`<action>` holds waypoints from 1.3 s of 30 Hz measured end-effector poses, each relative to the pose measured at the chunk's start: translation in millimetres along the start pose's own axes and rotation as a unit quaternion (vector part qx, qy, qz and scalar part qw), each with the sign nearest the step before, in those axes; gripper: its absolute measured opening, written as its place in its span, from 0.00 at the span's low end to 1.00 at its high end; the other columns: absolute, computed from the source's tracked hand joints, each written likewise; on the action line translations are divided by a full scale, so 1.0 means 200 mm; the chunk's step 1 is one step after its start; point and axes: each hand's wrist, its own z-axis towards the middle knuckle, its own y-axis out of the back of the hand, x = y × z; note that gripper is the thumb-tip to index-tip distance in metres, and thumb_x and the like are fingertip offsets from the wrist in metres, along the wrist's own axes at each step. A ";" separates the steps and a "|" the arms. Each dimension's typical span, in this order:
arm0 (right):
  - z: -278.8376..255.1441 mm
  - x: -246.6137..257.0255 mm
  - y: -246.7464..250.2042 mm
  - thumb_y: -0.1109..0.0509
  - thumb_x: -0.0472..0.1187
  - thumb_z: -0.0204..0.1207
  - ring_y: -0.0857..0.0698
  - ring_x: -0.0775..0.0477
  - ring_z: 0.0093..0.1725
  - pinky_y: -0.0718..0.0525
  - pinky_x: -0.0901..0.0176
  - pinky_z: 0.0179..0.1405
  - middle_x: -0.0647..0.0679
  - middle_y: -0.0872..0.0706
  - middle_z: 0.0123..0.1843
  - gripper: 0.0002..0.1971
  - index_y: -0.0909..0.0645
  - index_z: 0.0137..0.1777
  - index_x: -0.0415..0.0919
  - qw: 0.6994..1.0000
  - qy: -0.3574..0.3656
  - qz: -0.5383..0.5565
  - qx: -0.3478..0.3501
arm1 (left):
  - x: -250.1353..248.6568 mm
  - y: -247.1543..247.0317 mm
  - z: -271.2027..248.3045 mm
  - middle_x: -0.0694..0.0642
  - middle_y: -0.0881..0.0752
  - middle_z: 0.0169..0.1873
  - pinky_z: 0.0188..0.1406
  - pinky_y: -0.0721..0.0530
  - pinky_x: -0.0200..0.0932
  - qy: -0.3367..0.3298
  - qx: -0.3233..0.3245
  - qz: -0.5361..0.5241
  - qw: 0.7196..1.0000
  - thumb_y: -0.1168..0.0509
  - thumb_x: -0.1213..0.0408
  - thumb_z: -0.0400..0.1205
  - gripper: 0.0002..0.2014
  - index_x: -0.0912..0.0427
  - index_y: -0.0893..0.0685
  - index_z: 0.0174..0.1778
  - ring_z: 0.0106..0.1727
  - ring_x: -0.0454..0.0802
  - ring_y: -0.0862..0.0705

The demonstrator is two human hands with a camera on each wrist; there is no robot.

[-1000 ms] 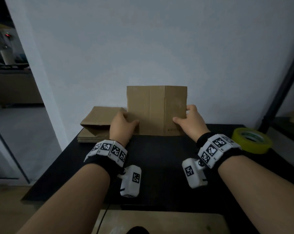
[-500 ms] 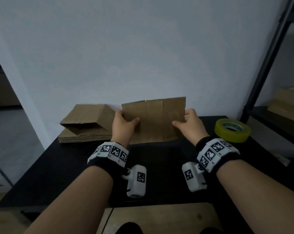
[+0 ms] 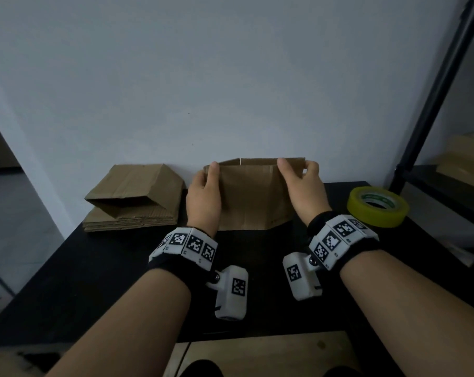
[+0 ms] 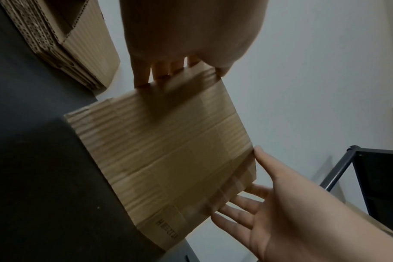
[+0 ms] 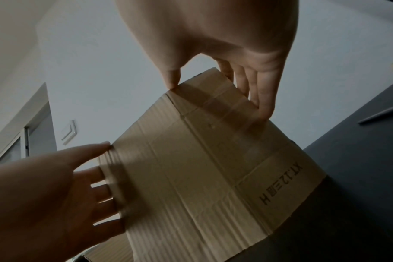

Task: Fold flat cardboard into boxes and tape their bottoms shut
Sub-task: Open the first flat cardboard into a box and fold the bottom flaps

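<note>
A brown cardboard box blank (image 3: 246,197) stands on edge on the black table (image 3: 116,268), close to the white wall. Its top edge is bowed open into a shallow sleeve. My left hand (image 3: 207,183) grips its upper left edge, thumb on the front face and fingers behind. My right hand (image 3: 298,178) pinches the upper right corner, with the thumb in front and the fingers at the back. In the left wrist view the cardboard (image 4: 168,159) spans between the left hand (image 4: 186,44) and the right hand (image 4: 280,203). The right wrist view shows printed lettering low on the cardboard (image 5: 202,168).
A stack of flat cardboard blanks (image 3: 132,205) lies at the table's back left, the top one partly opened. A yellow tape roll (image 3: 377,209) lies flat at the back right. A black shelf frame (image 3: 431,104) stands to the right, with more cardboard (image 3: 464,159) on it.
Both hands have slid up from the cardboard's mid-sides to its top corners. The flat sheet has begun to bow open at the top. The head view has swung right.
</note>
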 end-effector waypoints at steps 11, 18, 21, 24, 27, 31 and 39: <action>0.03 0.03 -0.02 0.45 0.55 0.84 0.23 0.54 0.52 0.29 0.55 0.47 0.52 0.21 0.56 0.24 0.34 0.76 0.46 0.997 -0.013 0.014 0.069 | 0.01 -0.01 -0.01 0.45 0.14 0.45 0.48 0.25 0.39 0.016 -0.014 -0.036 0.999 0.37 0.46 0.81 0.13 0.48 0.11 0.47 0.52 0.40 0.19; 0.03 0.05 -0.02 0.51 0.51 0.87 0.25 0.51 0.56 0.32 0.56 0.56 0.57 0.24 0.49 0.17 0.28 0.67 0.46 0.997 -0.013 0.021 0.075 | -0.03 -0.03 -0.02 0.57 0.18 0.32 0.41 0.24 0.44 -0.008 -0.019 -0.012 1.000 0.41 0.42 0.83 0.22 0.55 0.14 0.36 0.41 0.48 0.18; 0.04 0.06 -0.02 0.50 0.50 0.86 0.24 0.49 0.51 0.29 0.54 0.49 0.52 0.23 0.45 0.14 0.24 0.53 0.46 0.996 -0.007 0.015 0.083 | -0.04 -0.04 0.01 0.45 0.16 0.43 0.45 0.24 0.40 -0.042 -0.018 0.016 0.999 0.43 0.55 0.85 0.12 0.53 0.14 0.52 0.53 0.46 0.18; 0.04 0.06 -0.02 0.51 0.49 0.87 0.25 0.48 0.48 0.28 0.53 0.47 0.47 0.25 0.44 0.15 0.28 0.43 0.45 0.995 -0.013 0.022 0.095 | -0.05 -0.06 0.02 0.48 0.22 0.67 0.70 0.30 0.41 -0.085 0.035 0.030 0.995 0.49 0.64 0.86 0.20 0.52 0.23 0.72 0.68 0.42 0.26; 0.04 0.07 -0.02 0.51 0.52 0.86 0.21 0.44 0.55 0.25 0.49 0.58 0.43 0.20 0.51 0.18 0.22 0.50 0.44 0.993 -0.039 0.031 0.108 | -0.05 -0.06 0.04 0.49 0.31 0.77 0.78 0.40 0.40 -0.099 0.075 0.029 0.992 0.52 0.66 0.86 0.22 0.50 0.26 0.75 0.77 0.42 0.35; 0.04 0.08 -0.02 0.50 0.53 0.85 0.22 0.43 0.53 0.27 0.49 0.55 0.42 0.21 0.49 0.18 0.23 0.46 0.45 0.992 -0.052 0.031 0.113 | -0.05 -0.05 0.06 0.52 0.21 0.69 0.73 0.33 0.45 -0.084 0.109 -0.014 0.990 0.49 0.60 0.78 0.22 0.52 0.15 0.62 0.74 0.46 0.29; 0.01 0.05 -0.02 0.45 0.57 0.84 0.17 0.47 0.57 0.22 0.52 0.63 0.46 0.14 0.57 0.22 0.17 0.63 0.45 0.983 -0.069 0.129 0.114 | 0.02 -0.09 0.10 0.56 0.17 0.58 0.69 0.25 0.61 -0.048 0.088 -0.057 0.993 0.49 0.53 0.71 0.19 0.49 0.13 0.45 0.62 0.53 0.20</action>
